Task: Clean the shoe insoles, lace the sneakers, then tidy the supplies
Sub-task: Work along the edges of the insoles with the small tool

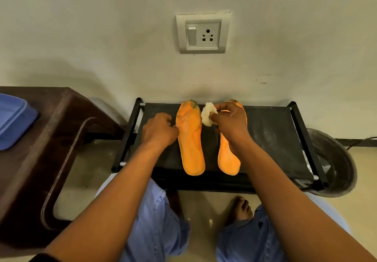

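Right hand (230, 123) fingers pinch white wad (208, 114) between two orange insoles (190, 139) on black rack (271, 131). Left hand (159, 131) fingers curled, touching left insole's edge. No legible writing.

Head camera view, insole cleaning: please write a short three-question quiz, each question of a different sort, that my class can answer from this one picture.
1. True or false: the two orange insoles lie side by side on the black rack.
2. Multiple choice: what does the right hand pinch? A) a brush B) a white wad of cloth or cotton C) a shoelace
3. Fill in: the left hand touches the edge of the ______ insole.

Key
1. True: left insole and right insole lie flat, toes toward the wall.
2. B: the white wad is held over the gap between the insoles.
3. Left.
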`<action>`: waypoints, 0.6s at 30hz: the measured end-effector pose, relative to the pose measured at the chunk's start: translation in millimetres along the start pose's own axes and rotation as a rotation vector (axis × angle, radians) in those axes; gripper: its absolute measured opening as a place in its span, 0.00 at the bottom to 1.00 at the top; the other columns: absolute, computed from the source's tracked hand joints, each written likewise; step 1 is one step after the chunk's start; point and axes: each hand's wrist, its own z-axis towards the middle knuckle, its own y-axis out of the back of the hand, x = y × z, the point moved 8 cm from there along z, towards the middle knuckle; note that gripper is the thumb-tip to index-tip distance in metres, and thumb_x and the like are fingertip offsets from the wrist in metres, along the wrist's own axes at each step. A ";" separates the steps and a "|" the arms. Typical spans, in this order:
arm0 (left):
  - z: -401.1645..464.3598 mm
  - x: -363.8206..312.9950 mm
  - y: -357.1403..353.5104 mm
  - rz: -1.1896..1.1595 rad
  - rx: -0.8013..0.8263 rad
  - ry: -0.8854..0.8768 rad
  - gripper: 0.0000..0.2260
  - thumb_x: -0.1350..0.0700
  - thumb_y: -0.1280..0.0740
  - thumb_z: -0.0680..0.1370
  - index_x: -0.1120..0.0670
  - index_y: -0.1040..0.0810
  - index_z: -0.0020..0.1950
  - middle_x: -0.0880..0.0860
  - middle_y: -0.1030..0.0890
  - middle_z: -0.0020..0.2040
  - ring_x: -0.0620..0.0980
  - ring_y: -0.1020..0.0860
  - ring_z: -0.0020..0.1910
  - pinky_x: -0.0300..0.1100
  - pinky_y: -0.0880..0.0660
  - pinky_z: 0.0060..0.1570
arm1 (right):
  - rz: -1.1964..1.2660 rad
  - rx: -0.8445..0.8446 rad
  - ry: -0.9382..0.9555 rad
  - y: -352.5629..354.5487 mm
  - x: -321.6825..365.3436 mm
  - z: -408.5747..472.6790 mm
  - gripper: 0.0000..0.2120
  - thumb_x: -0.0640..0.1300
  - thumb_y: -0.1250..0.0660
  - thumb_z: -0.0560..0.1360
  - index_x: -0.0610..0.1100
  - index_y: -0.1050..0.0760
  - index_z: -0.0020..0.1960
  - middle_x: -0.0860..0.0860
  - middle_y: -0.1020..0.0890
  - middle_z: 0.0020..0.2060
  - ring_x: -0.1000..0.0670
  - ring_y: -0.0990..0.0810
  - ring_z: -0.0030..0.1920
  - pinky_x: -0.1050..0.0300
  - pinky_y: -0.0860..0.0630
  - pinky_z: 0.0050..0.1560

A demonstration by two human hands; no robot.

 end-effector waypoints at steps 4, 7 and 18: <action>29.0 -9.4 -3.8 0.065 0.058 -0.104 0.18 0.53 0.28 0.77 0.48 0.20 0.67 0.49 0.18 0.63 0.52 0.21 0.65 0.49 0.25 0.65 | -0.101 0.086 0.062 -26.0 -1.1 22.4 0.09 0.40 0.27 0.76 0.45 0.21 0.55 0.49 0.17 0.52 0.48 0.17 0.52 0.52 0.18 0.52; 50.6 -13.6 -9.4 0.077 0.083 -0.144 0.16 0.56 0.27 0.76 0.48 0.18 0.64 0.50 0.16 0.58 0.51 0.19 0.60 0.47 0.23 0.61 | -0.205 0.180 0.100 -51.3 -2.4 35.3 0.07 0.42 0.27 0.76 0.45 0.19 0.53 0.48 0.16 0.50 0.48 0.17 0.50 0.46 0.18 0.54; 78.1 7.2 -10.9 0.021 -0.020 -0.039 0.14 0.52 0.21 0.71 0.49 0.17 0.55 0.48 0.16 0.46 0.49 0.18 0.51 0.42 0.22 0.52 | -0.744 0.104 0.509 -65.2 8.9 36.7 0.17 0.43 0.30 0.74 0.46 0.22 0.63 0.46 0.21 0.53 0.47 0.21 0.47 0.58 0.25 0.44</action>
